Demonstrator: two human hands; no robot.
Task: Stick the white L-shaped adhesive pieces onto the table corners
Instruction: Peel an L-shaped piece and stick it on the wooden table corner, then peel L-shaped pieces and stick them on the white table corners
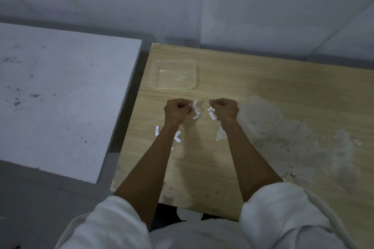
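1. Grey slab [60, 97], far left: carries nothing belonging to the task.
2. Wooden table [232, 79]: the far-left corner [154, 46] and near-left corner [114, 187] both look bare, with no white piece on either. The other corners are out of frame.
3. Clear tray [153, 75] sits near the far-left corner. Its contents are too faint to tell.
4. Loose L-pieces [178, 137] lie flat on the table beside the left forearm, unused.
5. Left hand [178, 109]: fingers curled, pinching the left piece [196, 117], with clear film [197, 104] at its top.
6. Right hand [224, 109]: fingers curled, pinching the right piece [211, 115], just apart from the left one.
7. Clear scrap [220, 135] lies by the right forearm, probably shed backing.
8. Judgement: still in preparation, likely peeling. No corner in view is done, so all the sticking remains.
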